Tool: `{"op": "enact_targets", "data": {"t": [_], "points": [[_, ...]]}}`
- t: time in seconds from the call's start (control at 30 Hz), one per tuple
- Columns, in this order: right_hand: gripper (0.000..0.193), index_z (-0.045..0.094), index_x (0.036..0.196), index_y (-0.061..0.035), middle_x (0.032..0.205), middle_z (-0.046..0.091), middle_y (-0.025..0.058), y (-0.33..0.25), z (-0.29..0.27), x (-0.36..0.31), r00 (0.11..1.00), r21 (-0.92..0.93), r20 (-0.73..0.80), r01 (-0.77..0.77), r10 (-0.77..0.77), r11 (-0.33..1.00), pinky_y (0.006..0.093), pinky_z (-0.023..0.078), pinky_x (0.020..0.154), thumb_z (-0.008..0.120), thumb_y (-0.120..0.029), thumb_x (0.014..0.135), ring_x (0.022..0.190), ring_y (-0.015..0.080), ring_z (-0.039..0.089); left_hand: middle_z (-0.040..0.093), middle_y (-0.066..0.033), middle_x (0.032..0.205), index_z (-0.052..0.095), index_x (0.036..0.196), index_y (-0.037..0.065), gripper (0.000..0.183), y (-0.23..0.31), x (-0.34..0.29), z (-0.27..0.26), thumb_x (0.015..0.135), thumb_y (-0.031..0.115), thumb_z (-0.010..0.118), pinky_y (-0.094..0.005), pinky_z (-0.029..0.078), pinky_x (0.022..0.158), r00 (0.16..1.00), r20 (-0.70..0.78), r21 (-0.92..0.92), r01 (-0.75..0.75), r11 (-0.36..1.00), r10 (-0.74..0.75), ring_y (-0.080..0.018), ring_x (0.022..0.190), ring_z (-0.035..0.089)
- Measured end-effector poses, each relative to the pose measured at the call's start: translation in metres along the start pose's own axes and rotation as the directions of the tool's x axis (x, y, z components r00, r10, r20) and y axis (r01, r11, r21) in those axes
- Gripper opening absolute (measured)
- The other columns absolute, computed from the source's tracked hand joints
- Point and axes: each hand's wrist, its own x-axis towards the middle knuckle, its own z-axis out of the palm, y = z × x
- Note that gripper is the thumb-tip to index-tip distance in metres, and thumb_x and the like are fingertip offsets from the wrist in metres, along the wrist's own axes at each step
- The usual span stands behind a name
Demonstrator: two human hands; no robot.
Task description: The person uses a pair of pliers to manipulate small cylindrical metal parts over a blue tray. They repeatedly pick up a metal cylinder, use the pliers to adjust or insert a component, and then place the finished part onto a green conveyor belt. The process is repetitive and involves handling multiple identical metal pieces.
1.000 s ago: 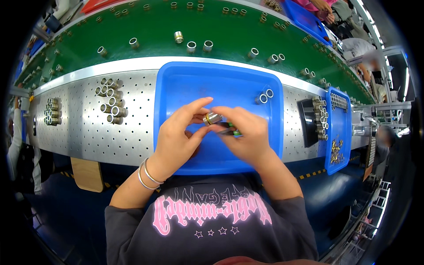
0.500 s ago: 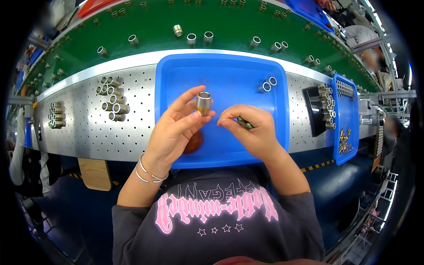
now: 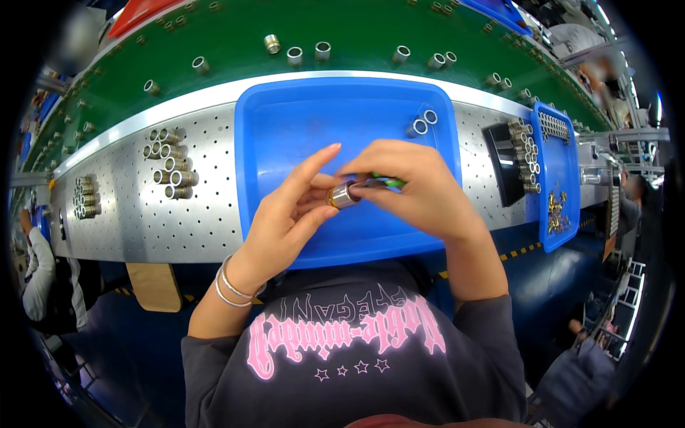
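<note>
Together both hands (image 3: 357, 196) pinch a metal sleeve (image 3: 344, 195) over the blue tray (image 3: 285, 121).

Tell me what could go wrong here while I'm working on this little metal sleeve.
The metal sleeve is pinched only by the fingertips of the left hand, so it could slip into the blue tray. The right hand holds a green tool close to those fingers; a slip might jab them.
</note>
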Motion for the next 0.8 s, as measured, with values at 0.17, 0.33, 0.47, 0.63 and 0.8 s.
{"op": "enact_targets", "data": {"t": [0.17,0.33,0.47,0.63,0.8], "points": [[0.014,0.06,0.084,-0.0023,0.077,0.058,0.0103,0.006,-0.002,-0.001,0.998,-0.056,-0.042,-0.039,0.037,0.998,0.0318,0.045,0.06,0.065,-0.001,0.071,0.07,0.0244,0.058,0.057,-0.0111,0.106,0.037,0.134,0.002,0.054,0.003,0.0,-0.008,0.083,-0.003,0.055,-0.0297,0.046,0.087,0.987,0.032,-0.318,0.162,0.934,-0.16,-0.0188,0.096,0.058],[0.013,0.055,0.082,-0.0008,0.077,0.054,0.0102,0.004,0.003,-0.003,0.997,0.065,-0.072,0.025,-0.021,0.998,0.0293,0.043,0.06,0.062,0.003,0.072,0.07,0.0228,0.055,0.058,-0.0098,0.104,0.045,0.128,0.002,0.049,-0.001,0.001,-0.008,0.082,0.005,0.062,-0.029,0.046,0.087,0.951,-0.114,-0.489,0.199,0.849,-0.289,-0.0194,0.096,0.058],[0.013,0.054,0.083,0.0,0.076,0.053,0.0094,-0.001,0.01,-0.001,0.99,0.125,-0.135,0.05,-0.033,0.991,0.0276,0.042,0.059,0.06,0.006,0.073,0.069,0.0201,0.054,0.056,-0.0115,0.111,0.043,0.129,0.003,0.047,-0.004,0.003,-0.006,0.085,0.007,0.058,-0.0287,0.049,0.087,0.951,-0.136,-0.48,0.181,0.859,-0.276,-0.0198,0.098,0.059],[0.014,0.055,0.084,-0.0002,0.077,0.055,0.0088,-0.002,0.013,-0.001,0.993,0.184,-0.114,-0.02,0.042,0.983,0.027,0.042,0.058,0.059,0.007,0.073,0.067,0.0187,0.055,0.056,-0.0112,0.111,0.044,0.129,0.003,0.045,0.0,0.003,-0.006,0.086,0.006,0.056,-0.0277,0.048,0.087,0.952,-0.144,-0.521,0.161,0.838,-0.272,-0.0193,0.099,0.059],[0.014,0.055,0.084,-0.0005,0.076,0.056,0.0087,-0.005,0.015,0.002,0.995,0.2,-0.097,0.015,0.005,0.98,0.0267,0.043,0.058,0.059,0.007,0.073,0.067,0.019,0.056,0.058,-0.0108,0.106,0.047,0.125,0.0,0.042,-0.002,0.005,-0.003,0.084,0.001,0.057,-0.0292,0.046,0.088,0.956,-0.189,-0.479,0.111,0.871,-0.226,-0.0179,0.098,0.058]]}}
